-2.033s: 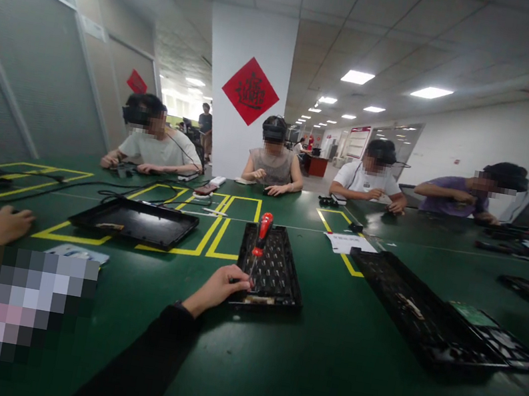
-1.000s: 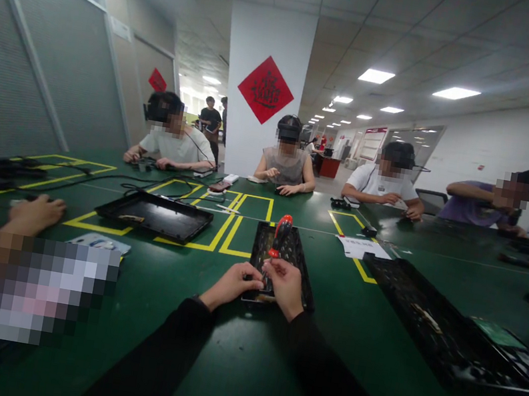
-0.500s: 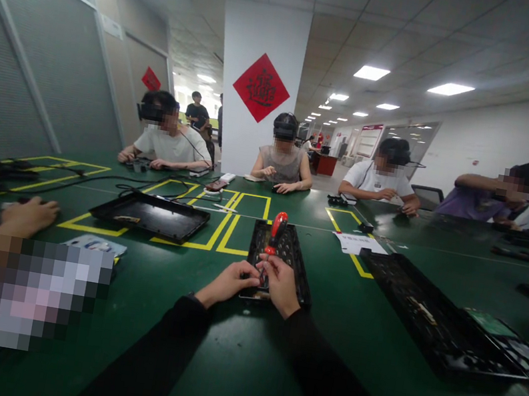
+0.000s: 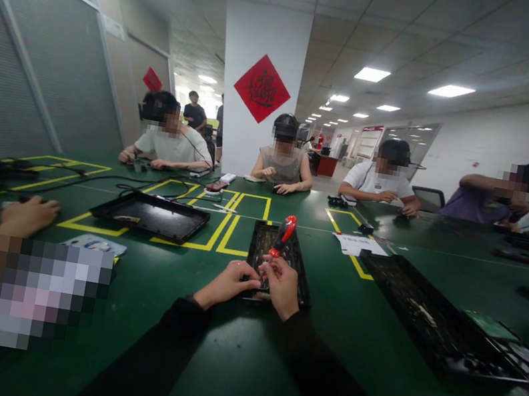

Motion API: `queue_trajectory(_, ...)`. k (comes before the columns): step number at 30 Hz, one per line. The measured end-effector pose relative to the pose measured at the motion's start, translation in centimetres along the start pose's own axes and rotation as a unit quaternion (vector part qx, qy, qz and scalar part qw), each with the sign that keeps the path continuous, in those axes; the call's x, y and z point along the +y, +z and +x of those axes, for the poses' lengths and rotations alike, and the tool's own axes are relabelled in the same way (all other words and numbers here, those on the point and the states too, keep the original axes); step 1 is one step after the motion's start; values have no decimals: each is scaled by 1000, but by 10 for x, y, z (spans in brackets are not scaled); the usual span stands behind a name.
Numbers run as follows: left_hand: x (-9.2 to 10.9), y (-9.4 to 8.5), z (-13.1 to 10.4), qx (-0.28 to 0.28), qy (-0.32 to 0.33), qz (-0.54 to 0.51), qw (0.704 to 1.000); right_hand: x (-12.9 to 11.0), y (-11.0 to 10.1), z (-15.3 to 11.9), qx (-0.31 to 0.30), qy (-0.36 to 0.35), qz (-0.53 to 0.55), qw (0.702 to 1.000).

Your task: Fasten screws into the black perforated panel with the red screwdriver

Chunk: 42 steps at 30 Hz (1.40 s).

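A screwdriver (image 4: 285, 232) with a red and black handle leans to the right, handle up, over a black plastic housing (image 4: 302, 292). The fingers of my right hand (image 4: 284, 288) are closed round its shaft, just below the handle. My left hand (image 4: 230, 281) is beside it on the left, over the housing's near end, its thumb and fingers drawn together close to the shaft. Whatever the left fingertips hold is too small to make out. My fingers hide the screwdriver's tip. Small parts inside the housing are blurred.
Another black housing (image 4: 150, 214) lies to the left, and a longer one (image 4: 427, 320) to the right beside a green board (image 4: 489, 323). A white paper (image 4: 361, 245) lies ahead. A co-worker's hand (image 4: 28, 216) rests at the left; several people sit across the table.
The screwdriver's handle has tipped to the right and now slants more. Both my hands stay in nearly the same place over the housing.
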State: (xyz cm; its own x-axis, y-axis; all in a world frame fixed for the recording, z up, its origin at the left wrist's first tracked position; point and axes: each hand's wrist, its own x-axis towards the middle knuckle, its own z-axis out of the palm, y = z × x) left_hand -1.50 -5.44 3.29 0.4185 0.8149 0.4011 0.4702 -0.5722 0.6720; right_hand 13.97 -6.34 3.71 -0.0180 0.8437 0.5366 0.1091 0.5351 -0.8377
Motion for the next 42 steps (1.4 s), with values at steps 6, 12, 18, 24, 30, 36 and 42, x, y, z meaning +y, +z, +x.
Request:
queue_trajectory(6, -1, -1, -1, 4, 10, 9, 1000, -3, 0, -1, -12, -6, -7, 1000)
queue_trajectory(12, 5, -8, -2, -38, 31, 62, 997, -4, 0, -1, 1, -7, -6, 1000)
queue_trajectory(18, 9, -10, 1, -79, 37, 130, 988, -4, 1, -2, -1, -6, -9, 1000)
queue_trajectory(24, 12, -4, 6, -91, 28, 207, 974, -1, 0, -1, -1, -10, -22, 1000)
queue_trajectory(30, 18, -2, 7, -88, 36, 248, 964, 1, 0, -1, 1, -7, -20, 1000)
queue_trajectory(36, 23, -4, 6, -85, 44, 268, 959, -2, 1, 0, 5, -9, -9, 1000)
queue_trajectory(42, 25, -4, 6, -90, 46, 277, 956, -2, 1, -1, 5, -11, -13, 1000)
